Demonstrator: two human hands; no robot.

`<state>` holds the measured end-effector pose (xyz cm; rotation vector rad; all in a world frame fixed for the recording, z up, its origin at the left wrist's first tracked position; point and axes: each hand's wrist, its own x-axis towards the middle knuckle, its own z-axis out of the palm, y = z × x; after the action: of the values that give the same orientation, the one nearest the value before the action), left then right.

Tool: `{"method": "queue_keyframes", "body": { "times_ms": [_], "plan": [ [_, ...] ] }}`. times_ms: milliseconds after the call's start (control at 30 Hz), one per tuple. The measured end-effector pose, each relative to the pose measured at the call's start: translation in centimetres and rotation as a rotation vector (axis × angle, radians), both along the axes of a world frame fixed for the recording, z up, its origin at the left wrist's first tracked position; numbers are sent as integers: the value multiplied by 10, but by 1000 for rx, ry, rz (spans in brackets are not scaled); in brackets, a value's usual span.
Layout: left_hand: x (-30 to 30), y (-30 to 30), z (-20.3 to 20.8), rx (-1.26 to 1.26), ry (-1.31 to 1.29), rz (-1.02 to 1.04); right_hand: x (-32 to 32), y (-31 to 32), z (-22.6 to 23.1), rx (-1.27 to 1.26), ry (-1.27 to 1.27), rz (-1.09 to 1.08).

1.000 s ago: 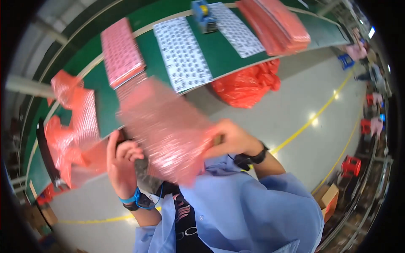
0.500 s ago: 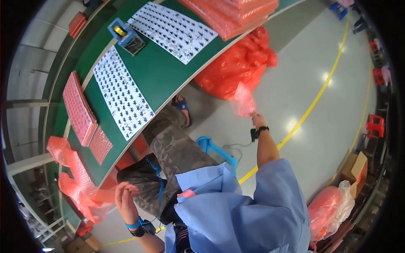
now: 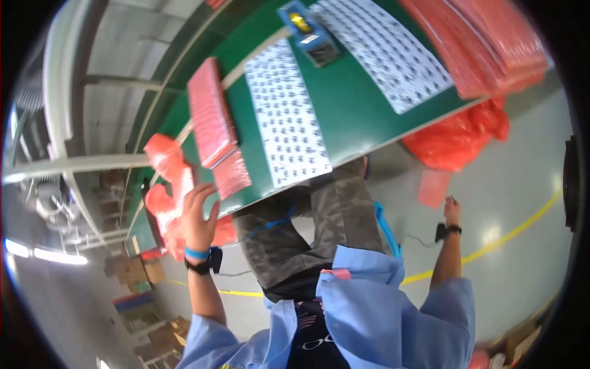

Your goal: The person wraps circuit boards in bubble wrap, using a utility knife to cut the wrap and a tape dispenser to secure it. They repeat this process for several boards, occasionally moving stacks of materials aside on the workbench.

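My left hand (image 3: 200,216) is raised with fingers spread at the near edge of the green table, holding nothing. Beside it hangs loose pink bubble wrap (image 3: 179,178), and just beyond lies a stack of pink bubble-wrap bags (image 3: 211,114). Out to the right over the floor, my right hand (image 3: 453,212) is loosely open. A small pink bubble-wrap piece (image 3: 434,187) appears just apart from its fingertips, below a big red plastic bag (image 3: 458,138). Two white keyboard plates with black switches lie on the table, one nearer (image 3: 287,117) and one farther right (image 3: 384,52).
A blue tape dispenser (image 3: 309,34) with a yellow roll stands between the plates. Thick pink bubble-wrapped bundles (image 3: 485,46) fill the table's far right corner. A blue stool frame (image 3: 388,230) is beside my leg. Cords trail from both wristbands. Cardboard boxes (image 3: 132,273) stand at the lower left.
My view has turned left, so the table sits farther right. The bubble-wrap piece was in my right hand and now seems let go. My left hand has lifted toward the table edge, fingers spreading.
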<state>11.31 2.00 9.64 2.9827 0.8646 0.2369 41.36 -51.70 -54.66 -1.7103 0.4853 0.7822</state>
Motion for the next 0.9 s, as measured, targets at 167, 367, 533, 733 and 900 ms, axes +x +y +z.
{"method": "queue_keyframes", "body": {
  "times_ms": [167, 367, 533, 733, 900],
  "plan": [
    [13, 31, -8, -21, 94, -225, -7, 5, 135, 52, -64, 109],
    [14, 52, -28, 51, 107, -259, -1, 27, 279, 56, -144, 131],
    [23, 59, -30, 76, -40, -324, 6, 69, 392, 50, -321, 205],
    [11, 69, -41, 27, -245, -293, -11, 172, 515, 148, -626, 596],
    [-9, 55, -34, -14, -177, -319, -64, 265, 609, 330, -782, 913]
  ]
}}
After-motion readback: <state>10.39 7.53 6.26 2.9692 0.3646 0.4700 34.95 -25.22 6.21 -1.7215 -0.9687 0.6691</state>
